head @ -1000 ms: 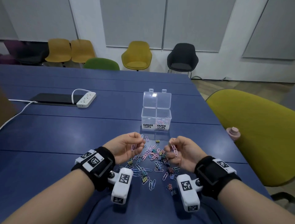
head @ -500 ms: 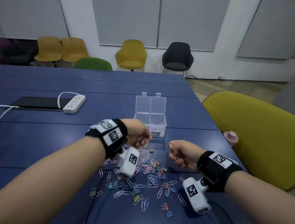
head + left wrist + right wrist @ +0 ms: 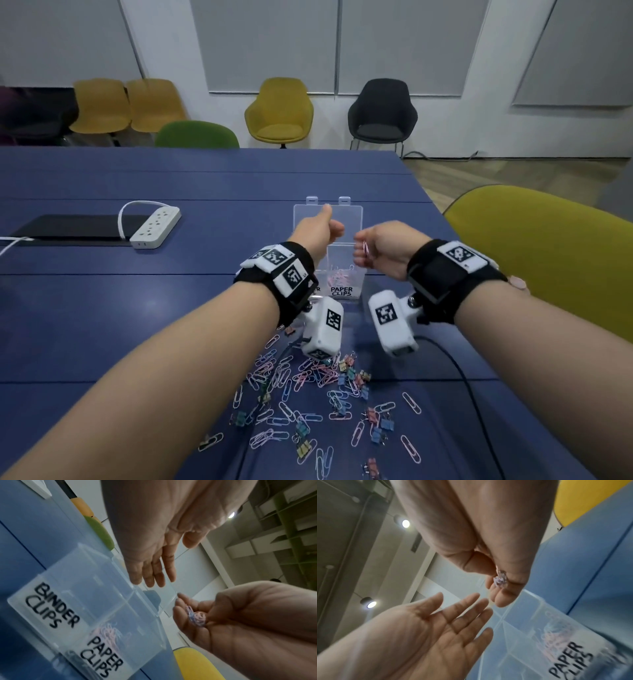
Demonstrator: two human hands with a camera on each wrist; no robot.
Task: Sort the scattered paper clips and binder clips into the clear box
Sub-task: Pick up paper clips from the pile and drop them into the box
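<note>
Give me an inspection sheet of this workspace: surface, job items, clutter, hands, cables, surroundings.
Surface: dark blue table.
Job's things: open clear plastic two-compartment box; pastel paper clips lie in its PAPER CLIPS side, BINDER CLIPS side looks empty. Loose pile of paper clips and coloured binder clips lies near the person.
Clutter: white power strip, flat black device.
Hands: left hand open with straight fingers above the box; right hand grips a bunch of paper clips.
Cables: white cord at the strip, black cable near the pile.
Surroundings: yellow, green and black chairs, grey wall panels.
</note>
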